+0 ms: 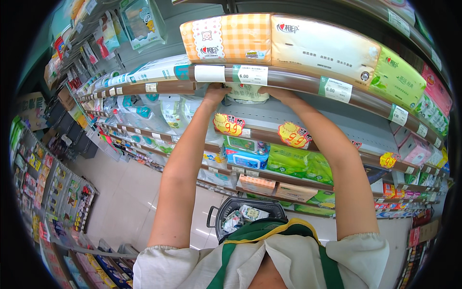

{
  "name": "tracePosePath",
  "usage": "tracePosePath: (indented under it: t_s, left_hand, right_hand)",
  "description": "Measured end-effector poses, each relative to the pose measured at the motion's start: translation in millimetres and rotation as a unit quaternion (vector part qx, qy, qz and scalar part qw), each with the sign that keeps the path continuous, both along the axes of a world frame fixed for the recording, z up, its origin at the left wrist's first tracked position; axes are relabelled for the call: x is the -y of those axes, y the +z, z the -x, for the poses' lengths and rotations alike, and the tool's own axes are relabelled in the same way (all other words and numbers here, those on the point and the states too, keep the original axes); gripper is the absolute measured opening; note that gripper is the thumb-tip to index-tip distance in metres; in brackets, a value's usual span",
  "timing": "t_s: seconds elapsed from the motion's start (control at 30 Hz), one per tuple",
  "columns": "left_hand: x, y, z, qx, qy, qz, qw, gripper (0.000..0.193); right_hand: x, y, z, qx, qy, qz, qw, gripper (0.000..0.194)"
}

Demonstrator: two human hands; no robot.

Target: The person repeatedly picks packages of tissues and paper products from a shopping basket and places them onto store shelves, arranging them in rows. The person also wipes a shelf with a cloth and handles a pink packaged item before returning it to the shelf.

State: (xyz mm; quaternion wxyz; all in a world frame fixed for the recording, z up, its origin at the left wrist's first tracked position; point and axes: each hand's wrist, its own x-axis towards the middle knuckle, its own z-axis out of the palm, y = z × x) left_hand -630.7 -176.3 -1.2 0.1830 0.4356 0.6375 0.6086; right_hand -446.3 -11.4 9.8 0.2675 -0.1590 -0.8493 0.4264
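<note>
Both my arms reach forward onto a shelf level below the top row of tissue packs. A pale cream-green soft pack [247,94] with printed writing lies between my hands, its upper part hidden behind the shelf edge above. My left hand [217,93] grips its left side. On the opposite side, my right hand [278,94] holds it, fingers at the pack's corner. Directly above stand an orange checked tissue pack [238,39], a cream tissue pack [317,50] and a green tissue pack [399,77].
A brown shelf edge [299,78] with price labels runs just above my hands. Wet-wipe packs [247,159] and green tissue packs [288,159] fill a lower shelf. A dark grey basket [215,220] with packaged goods stands on the floor before me. Another display rack [54,184] is at left.
</note>
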Motion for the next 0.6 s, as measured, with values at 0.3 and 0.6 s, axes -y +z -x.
tracePosePath:
  t_s: [0.3, 0.6]
  left_hand:
    - [-31.9, -12.2, 24.8, -0.244, 0.149, 0.039, 0.958, 0.04]
    - [0.2, -2.8, -1.3, -0.157, 0.148, 0.049, 0.975, 0.048]
  right_hand:
    - [-1.9, 12.9, 7.5, -0.087, 0.019, -0.283, 0.955, 0.051]
    - [25.1, 33.4, -23.3, 0.042, 0.014, -0.235, 0.971, 0.055]
